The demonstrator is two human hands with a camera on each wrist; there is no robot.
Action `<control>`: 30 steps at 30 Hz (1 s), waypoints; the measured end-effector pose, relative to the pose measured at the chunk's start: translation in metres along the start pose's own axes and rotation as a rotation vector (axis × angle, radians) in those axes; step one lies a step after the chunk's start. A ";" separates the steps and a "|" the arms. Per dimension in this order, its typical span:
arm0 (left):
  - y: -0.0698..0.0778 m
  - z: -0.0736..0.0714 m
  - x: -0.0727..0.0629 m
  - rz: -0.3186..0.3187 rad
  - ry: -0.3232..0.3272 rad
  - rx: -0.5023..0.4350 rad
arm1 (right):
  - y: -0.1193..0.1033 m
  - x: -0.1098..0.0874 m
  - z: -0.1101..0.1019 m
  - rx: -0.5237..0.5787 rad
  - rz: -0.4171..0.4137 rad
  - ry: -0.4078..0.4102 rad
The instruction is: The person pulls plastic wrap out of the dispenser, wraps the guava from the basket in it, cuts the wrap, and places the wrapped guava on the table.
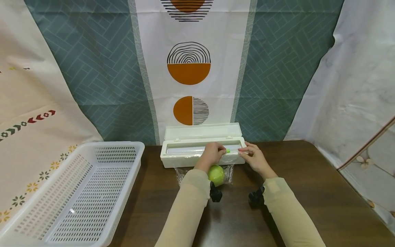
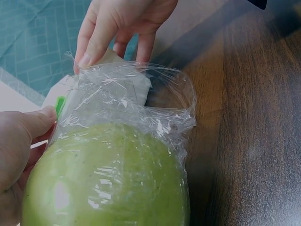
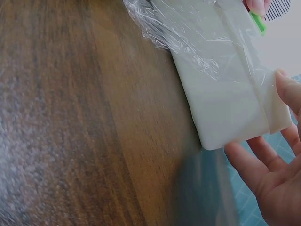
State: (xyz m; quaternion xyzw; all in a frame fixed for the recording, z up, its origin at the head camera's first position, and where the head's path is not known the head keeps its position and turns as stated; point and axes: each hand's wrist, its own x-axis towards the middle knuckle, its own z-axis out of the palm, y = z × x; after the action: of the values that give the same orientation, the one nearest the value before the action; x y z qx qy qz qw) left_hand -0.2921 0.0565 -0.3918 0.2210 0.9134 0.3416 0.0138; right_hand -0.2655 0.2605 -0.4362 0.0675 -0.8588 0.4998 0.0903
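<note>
Head view: we see the left hand (image 1: 212, 155) on the green slider (image 1: 228, 151) of a cling film box (image 1: 179, 161)

The box lies along the back edge of the tabletop (image 1: 308, 192), its lid (image 1: 203, 130) tipped up behind and the film roll (image 1: 185, 150) showing inside. Just in front of it, on the side toward the tabletop's front edge, sits a green apple (image 1: 216, 174), with clear film (image 1: 228, 172) over it that runs up onto the front of the box. A white basket (image 1: 111, 144) stands toward the tabletop's left edge.

The left fingers are drawn together, the thumb and fingertips pinching the slider not far from the box's right end. The right hand (image 1: 256, 159) is half spread but curves round that end, thumb on top and fingers at the side, so it has hold of the box.

We judge the step in hand to be cutting the film between apple and box; we cannot tell how much is cut. The next move seems to call for an even run of the slider along its rail while the right hand steadies the box, then drawing the apple clear.
</note>
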 end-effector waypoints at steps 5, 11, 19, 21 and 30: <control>-0.001 0.001 -0.002 -0.013 -0.004 0.002 | 0.001 -0.001 0.002 0.005 0.008 -0.002; -0.003 0.000 -0.003 -0.018 0.002 0.005 | 0.000 0.000 0.003 0.010 0.007 -0.001; -0.004 -0.002 -0.002 0.006 0.014 0.008 | 0.000 0.001 0.003 0.005 0.000 -0.001; -0.004 -0.002 -0.002 0.009 0.014 0.003 | 0.000 0.001 0.002 0.004 0.001 -0.004; -0.009 -0.004 -0.002 0.014 0.022 -0.017 | 0.002 0.002 0.001 -0.005 0.001 0.000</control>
State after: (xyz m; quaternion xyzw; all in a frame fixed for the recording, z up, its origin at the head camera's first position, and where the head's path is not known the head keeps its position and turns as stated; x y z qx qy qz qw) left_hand -0.2944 0.0472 -0.3949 0.2234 0.9089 0.3520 0.0033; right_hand -0.2677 0.2608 -0.4374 0.0671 -0.8600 0.4978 0.0901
